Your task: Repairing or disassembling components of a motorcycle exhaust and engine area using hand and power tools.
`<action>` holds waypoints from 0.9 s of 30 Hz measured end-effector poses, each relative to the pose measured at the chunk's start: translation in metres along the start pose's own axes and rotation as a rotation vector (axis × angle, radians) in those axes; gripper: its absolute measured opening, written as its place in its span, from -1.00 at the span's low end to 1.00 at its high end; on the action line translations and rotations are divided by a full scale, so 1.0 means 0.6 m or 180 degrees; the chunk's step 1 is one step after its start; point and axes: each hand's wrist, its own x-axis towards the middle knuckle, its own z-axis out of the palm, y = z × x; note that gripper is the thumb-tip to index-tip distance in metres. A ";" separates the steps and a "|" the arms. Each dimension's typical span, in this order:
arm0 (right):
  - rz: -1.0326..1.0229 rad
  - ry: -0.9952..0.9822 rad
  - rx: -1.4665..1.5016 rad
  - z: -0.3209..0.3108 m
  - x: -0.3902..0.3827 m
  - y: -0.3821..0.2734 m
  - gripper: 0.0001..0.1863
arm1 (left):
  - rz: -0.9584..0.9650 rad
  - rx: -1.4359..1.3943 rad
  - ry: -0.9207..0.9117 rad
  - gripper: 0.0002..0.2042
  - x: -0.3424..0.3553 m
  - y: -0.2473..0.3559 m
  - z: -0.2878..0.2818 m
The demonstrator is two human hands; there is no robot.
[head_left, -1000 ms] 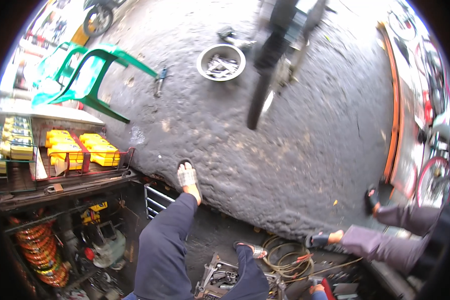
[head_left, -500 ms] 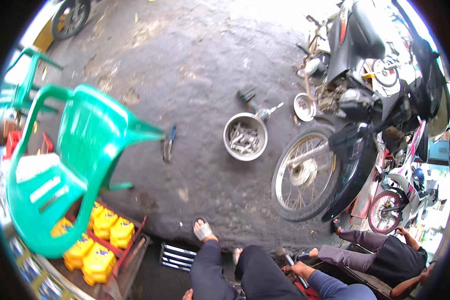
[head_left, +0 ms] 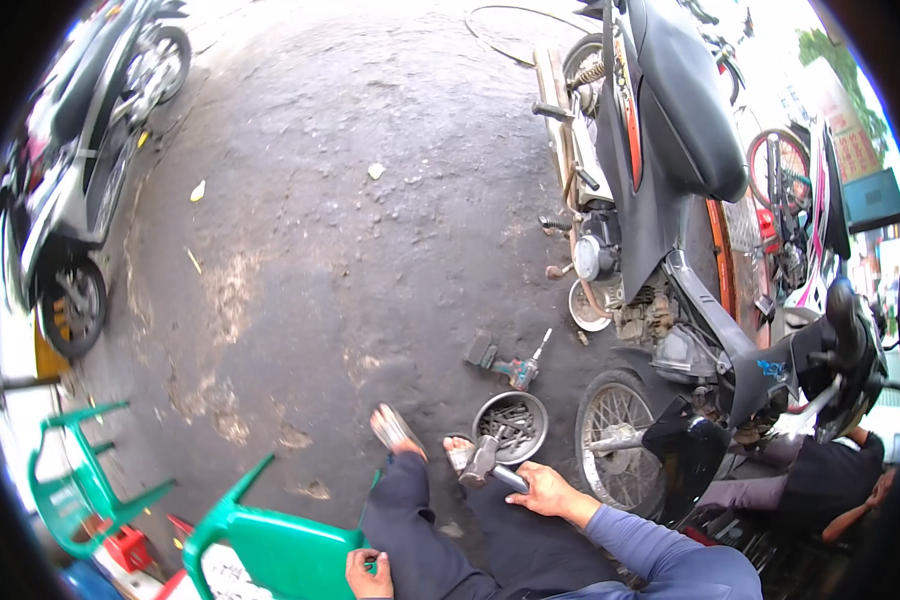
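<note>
My right hand (head_left: 548, 494) grips a hammer by its dark handle (head_left: 510, 480). The worn metal hammer head (head_left: 480, 461) points away from me, over my right leg and in front of the bowl's near rim. Close to the green plastic chair (head_left: 288, 545), my left hand (head_left: 369, 574) hangs with its fingers curled in; nothing shows in them. Whether it touches the chair I cannot tell. A round metal bowl (head_left: 540, 428) full of small metal parts (head_left: 511, 424) stands on the ground ahead of my feet. Just beyond it lies a teal and black cordless power tool (head_left: 515, 371).
On the right stands a partly stripped black motorbike (head_left: 660, 200), its front wheel (head_left: 615, 440) beside the bowl. A white basin (head_left: 588, 305) sits under it. A person (head_left: 820, 490) is beyond the wheel. Another green chair (head_left: 85, 480) and parked motorbikes (head_left: 70, 190) are at the left.
My view has swung, bringing the parked motorbikes in at the left. The hammer has come up and forward in my right hand. My left hand shows more fully, and the bowl appears nearer my feet.
</note>
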 end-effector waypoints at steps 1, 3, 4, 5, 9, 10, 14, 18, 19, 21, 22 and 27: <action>0.0039 -0.0020 -0.0074 -0.011 0.035 -0.013 -0.59 | 0.0262 0.0012 -0.0153 -0.78 0.051 0.032 -0.026; 0.0259 0.0046 -0.0218 -0.032 0.093 -0.035 -0.65 | 0.0693 0.0152 -0.0432 -0.87 0.152 0.091 -0.053; 0.0443 0.0005 -0.0304 -0.066 0.133 -0.071 -0.67 | 0.0709 0.0256 -0.0595 -0.86 0.208 0.125 -0.069; 0.0564 0.0016 -0.0185 -0.078 0.151 -0.094 -0.69 | 0.0707 0.0673 -0.0737 -0.85 0.247 0.134 -0.088; 0.0969 -0.0009 0.0632 -0.160 0.216 -0.148 -0.75 | 0.1337 0.1994 -0.1567 -0.77 0.448 0.264 -0.141; 0.1063 -0.0008 0.0826 -0.179 0.214 -0.165 -0.75 | 0.1408 0.2142 -0.2039 -0.75 0.483 0.303 -0.158; 0.1188 -0.0754 0.2495 -0.226 0.166 -0.174 -0.77 | 0.0958 0.2981 -0.4196 -0.77 0.573 0.505 -0.190; 0.1162 -0.0264 0.3790 -0.145 0.137 -0.142 -0.65 | 0.0817 0.4464 -0.5274 -0.69 0.635 0.672 -0.104; 0.1201 -0.0164 0.3941 -0.126 0.142 -0.131 -0.65 | 0.1338 0.4193 -0.5342 -0.80 0.674 0.695 -0.072; 0.2037 0.1261 0.3587 -0.090 0.188 -0.116 -0.58 | 0.1273 0.3528 -0.5693 -0.87 0.717 0.798 0.035; 0.2710 0.1338 0.3809 -0.079 0.223 -0.092 -0.55 | 0.0562 0.4050 -0.5512 -0.87 0.724 0.864 0.125; 0.4518 0.2820 0.3299 0.159 0.376 0.091 -0.73 | 0.3891 0.5288 -0.4835 -0.85 0.909 0.777 0.642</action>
